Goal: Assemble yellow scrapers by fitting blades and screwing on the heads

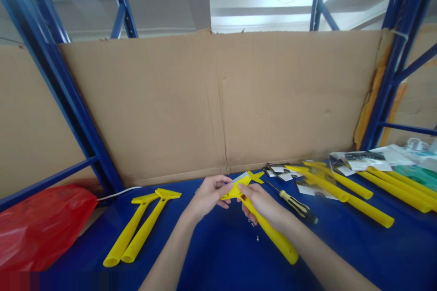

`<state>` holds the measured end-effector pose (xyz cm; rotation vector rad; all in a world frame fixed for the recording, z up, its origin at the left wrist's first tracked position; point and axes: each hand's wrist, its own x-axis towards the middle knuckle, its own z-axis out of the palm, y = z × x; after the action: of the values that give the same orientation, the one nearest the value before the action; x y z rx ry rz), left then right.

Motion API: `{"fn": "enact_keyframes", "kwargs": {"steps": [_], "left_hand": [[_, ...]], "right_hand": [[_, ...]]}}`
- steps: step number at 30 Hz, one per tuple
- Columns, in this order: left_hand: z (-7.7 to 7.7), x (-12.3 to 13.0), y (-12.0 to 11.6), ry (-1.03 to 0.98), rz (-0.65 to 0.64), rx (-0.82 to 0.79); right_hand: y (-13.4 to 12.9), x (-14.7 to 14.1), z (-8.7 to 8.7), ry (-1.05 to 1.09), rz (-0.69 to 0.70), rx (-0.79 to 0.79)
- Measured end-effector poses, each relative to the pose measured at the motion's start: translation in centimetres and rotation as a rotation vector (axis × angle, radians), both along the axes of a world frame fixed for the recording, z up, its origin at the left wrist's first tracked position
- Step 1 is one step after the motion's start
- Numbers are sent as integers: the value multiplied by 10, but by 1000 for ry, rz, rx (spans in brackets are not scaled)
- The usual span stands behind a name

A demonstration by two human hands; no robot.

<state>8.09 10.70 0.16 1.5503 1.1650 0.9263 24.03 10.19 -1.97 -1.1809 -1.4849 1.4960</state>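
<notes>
Both my hands hold a yellow long-handled scraper (273, 235) above the blue table, its hollow handle slanting down to the right. My left hand (210, 193) pinches the left end of its head, thumb on top. My right hand (261, 201) grips the neck, with the thumb pressed on the head. A flat metal blade (243, 176) shows along the head's far edge, partly covered by fingers. Just beyond my right hand lies a small yellow plastic piece (256, 176). A small screw (257, 238) lies below my right hand, and more tiny metal parts (251, 223) show near its fingers.
Two yellow scrapers (146, 223) lie at left, near a red plastic bag (44, 227). At right are a screwdriver (297, 204), several yellow handles (362, 207) and packaged blades (283, 172). A cardboard sheet (170, 104) stands behind, between blue rack posts (78, 100).
</notes>
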Motion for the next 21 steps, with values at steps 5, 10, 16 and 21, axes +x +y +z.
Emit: {"fn": "enact_keyframes", "kwargs": {"steps": [5, 10, 16, 21], "left_hand": [[1, -2, -2, -52, 35, -19], [1, 0, -1, -70, 48, -46], [-3, -6, 2, -93, 104, -75], [-2, -10, 1, -86, 57, -26]], "right_hand": [[-3, -1, 1, -11, 5, -21], [-3, 0, 2, -10, 20, -15], [-3, 2, 2, 4, 73, 2], [-3, 0, 1, 8, 81, -12]]}}
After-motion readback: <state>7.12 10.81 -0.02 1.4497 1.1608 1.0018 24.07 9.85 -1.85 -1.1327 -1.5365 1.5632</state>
